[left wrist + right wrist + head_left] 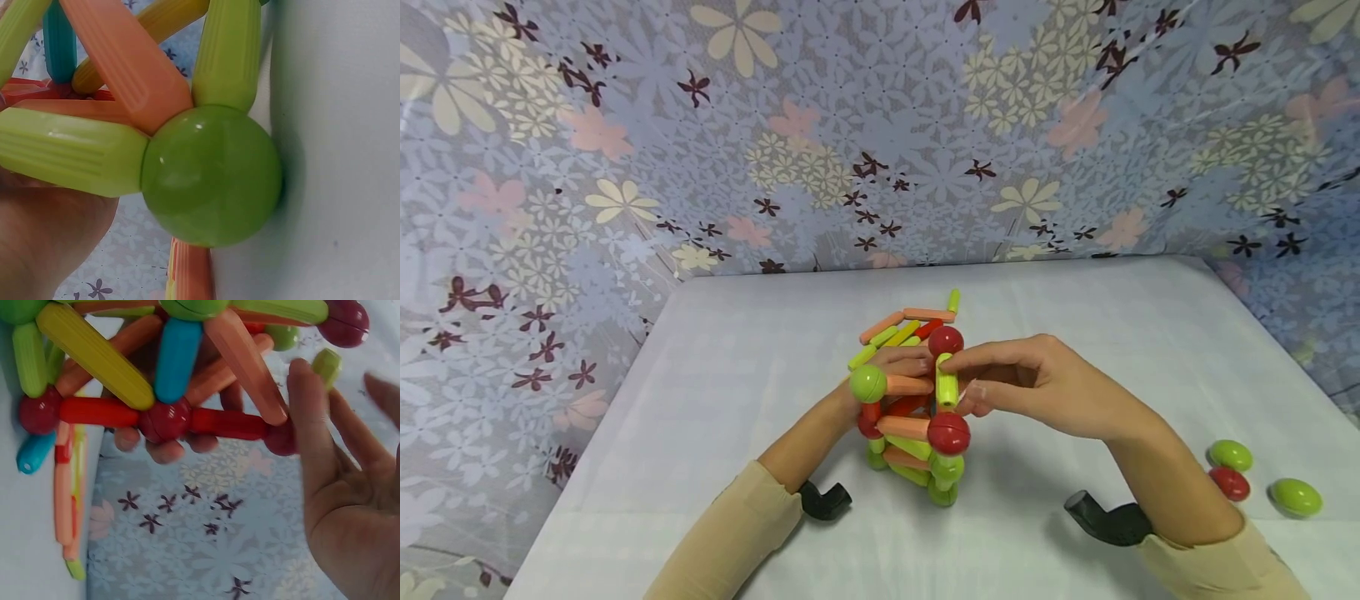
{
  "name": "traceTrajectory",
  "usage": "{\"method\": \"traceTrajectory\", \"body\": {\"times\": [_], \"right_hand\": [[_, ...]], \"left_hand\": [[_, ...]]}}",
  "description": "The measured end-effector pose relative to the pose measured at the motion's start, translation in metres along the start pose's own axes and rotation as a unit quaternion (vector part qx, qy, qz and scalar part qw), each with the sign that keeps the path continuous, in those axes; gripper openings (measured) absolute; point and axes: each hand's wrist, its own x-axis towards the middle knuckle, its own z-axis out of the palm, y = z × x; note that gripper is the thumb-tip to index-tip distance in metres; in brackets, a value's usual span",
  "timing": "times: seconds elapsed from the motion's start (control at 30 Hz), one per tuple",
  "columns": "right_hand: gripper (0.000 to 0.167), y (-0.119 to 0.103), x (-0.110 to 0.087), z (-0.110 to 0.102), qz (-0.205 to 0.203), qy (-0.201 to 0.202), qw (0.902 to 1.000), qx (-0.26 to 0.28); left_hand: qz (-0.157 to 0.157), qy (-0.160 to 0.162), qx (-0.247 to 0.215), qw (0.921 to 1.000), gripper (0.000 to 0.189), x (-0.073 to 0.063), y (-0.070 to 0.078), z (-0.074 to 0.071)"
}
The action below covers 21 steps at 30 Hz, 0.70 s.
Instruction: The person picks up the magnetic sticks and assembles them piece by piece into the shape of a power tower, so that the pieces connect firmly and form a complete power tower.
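Observation:
A frame of coloured magnetic sticks and balls [906, 427] stands over the white table. My left hand [904, 360] reaches behind it and grips it; in the right wrist view its fingertips [165, 452] show past the red sticks [100, 412]. My right hand [1037, 383] pinches a short lime stick [947, 385] at the frame's upper right, between one red ball [946, 341] and a nearer red ball [949, 433]. In the left wrist view a green ball [212, 176] joins lime and orange sticks and covers much of the view.
Behind the frame lies a loose pile of orange, yellow, red and lime sticks [898, 333]. On the right of the table [737, 333] lie two green balls [1296, 497] and a red ball [1229, 483]. A flowered cloth [880, 133] hangs behind.

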Motion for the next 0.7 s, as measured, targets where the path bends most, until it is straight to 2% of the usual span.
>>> {"method": "traceTrajectory", "body": {"times": [0.1,0.17,0.23,0.33,0.4,0.53,0.63,0.7], "right_hand": [[0.051,-0.008,-0.003,0.004,0.005,-0.035,0.9973,-0.065],[0.061,-0.014,-0.003,0.010,0.004,-0.039,0.9916,-0.124],[0.065,-0.018,-0.003,0.016,0.002,-0.020,0.9835,-0.180],[0.057,-0.022,-0.003,0.023,0.005,0.019,0.9719,-0.234],[0.051,-0.022,-0.004,0.024,0.006,0.031,0.9698,-0.242],[0.047,-0.021,-0.004,0.023,0.002,0.021,0.9736,-0.227],[0.048,-0.019,-0.004,0.019,-0.011,0.011,0.9737,-0.227],[0.050,-0.018,-0.005,0.015,-0.007,0.013,0.9714,-0.237]], "left_hand": [[-0.021,0.016,-0.002,0.9997,0.049,0.000,0.002,0.001],[-0.029,0.021,-0.001,0.9993,0.034,0.000,0.002,0.002],[-0.029,0.019,0.002,0.9994,0.025,0.001,0.003,0.002],[-0.028,0.009,-0.002,0.9996,0.024,0.001,0.002,0.002],[-0.027,0.015,-0.011,0.9995,0.031,0.001,0.002,0.001],[-0.035,0.013,-0.021,0.9991,0.043,0.001,-0.001,0.000],[-0.036,0.021,-0.003,0.9991,0.046,0.002,-0.001,-0.002],[-0.024,0.029,0.008,0.9992,0.050,0.003,-0.001,-0.005]]}}
